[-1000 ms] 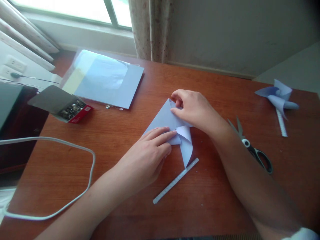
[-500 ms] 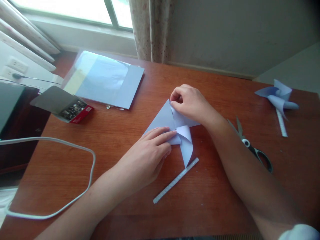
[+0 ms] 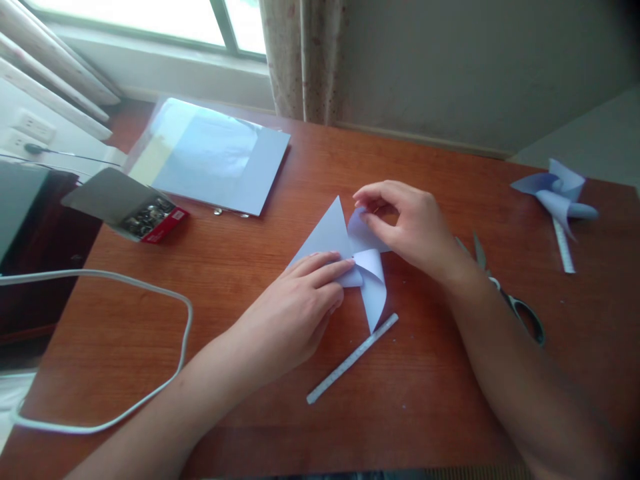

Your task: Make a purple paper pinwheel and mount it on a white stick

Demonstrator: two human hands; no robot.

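A pale blue paper pinwheel (image 3: 330,237), partly folded, lies in the middle of the brown table (image 3: 250,373). My left hand (image 3: 295,310) rests on it with its fingers stretched out and pressed flat on the centre folds. My right hand (image 3: 413,227) pinches one upper flap of the paper between thumb and fingers and curls it toward the centre. A thin pale strip (image 3: 353,359) lies on the table just below the paper.
Scissors (image 3: 510,300) lie right of my right arm. A finished blue pinwheel (image 3: 555,193) on a strip lies far right. Blue paper sheets in a clear sleeve (image 3: 215,157) and an open box of metal fasteners (image 3: 145,217) sit at left. A white cable (image 3: 165,333) loops there.
My right hand has moved right and down, bending the upper flap over toward the centre. The left hand has stayed pressed on the paper.
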